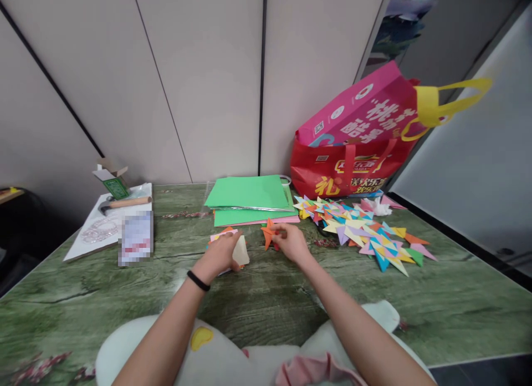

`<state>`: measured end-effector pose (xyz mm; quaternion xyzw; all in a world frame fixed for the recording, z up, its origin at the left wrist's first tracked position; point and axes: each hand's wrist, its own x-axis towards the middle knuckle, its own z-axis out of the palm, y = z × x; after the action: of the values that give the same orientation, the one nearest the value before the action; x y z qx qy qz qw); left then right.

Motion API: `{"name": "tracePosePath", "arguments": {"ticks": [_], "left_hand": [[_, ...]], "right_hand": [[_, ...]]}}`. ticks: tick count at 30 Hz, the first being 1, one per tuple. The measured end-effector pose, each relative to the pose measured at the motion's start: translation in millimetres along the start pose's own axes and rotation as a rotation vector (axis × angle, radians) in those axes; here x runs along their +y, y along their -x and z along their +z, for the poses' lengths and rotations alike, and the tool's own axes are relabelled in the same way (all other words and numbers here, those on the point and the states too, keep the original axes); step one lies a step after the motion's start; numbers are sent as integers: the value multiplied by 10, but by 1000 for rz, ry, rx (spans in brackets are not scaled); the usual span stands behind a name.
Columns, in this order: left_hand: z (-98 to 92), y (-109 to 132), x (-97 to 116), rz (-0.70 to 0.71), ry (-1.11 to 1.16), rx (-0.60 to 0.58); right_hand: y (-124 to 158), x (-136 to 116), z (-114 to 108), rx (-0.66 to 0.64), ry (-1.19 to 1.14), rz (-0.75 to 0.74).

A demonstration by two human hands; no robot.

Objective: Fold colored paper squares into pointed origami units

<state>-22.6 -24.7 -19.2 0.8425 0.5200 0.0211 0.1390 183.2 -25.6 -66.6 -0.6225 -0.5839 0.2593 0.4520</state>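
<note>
My left hand (219,254), with a black band at its wrist, is closed over a small stack of coloured paper pieces (241,252) on the table. A cream piece lies on top, and pink, orange and blue edges stick out. To its right, my right hand (291,242) pinches an orange folded paper piece (268,234) with pointed ends, low over the table. Red and green bits show beside that piece, partly hidden by the fingers. A heap of folded paper stars (374,242) in many colours spreads out right of my right hand.
Green paper sheets (249,192) lie behind my hands against the wall. A red gift bag (320,169) holding a pink box (357,108) stands at the back right. At left, a white board (89,236) carries a hammer (124,203) and an opened small box (116,186).
</note>
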Motion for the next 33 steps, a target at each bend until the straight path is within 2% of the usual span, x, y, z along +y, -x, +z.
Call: {"name": "tracePosePath", "arguments": {"ticks": [3,6,10,14,26,33], "left_hand": [[21,-9,-21,-15,-50,-8],[33,-16,-25,-27,-82,-13],[19,-8,6,-49,-98,-31],[-3,2,28,-38,-83,-11],[-91,26,65,-22,-76,59],[-89,25,65,-26,-62,129]], "right_hand": [[34,4,-10,-5,229,-21],[60,-39,-16,41,263,-91],[81,-131,-6,80,173,-190],[120,-217,38,-6,51,-255],[171,-241,113,-135,-104,-185],[185,-204,169,-195,-72,-200]]}}
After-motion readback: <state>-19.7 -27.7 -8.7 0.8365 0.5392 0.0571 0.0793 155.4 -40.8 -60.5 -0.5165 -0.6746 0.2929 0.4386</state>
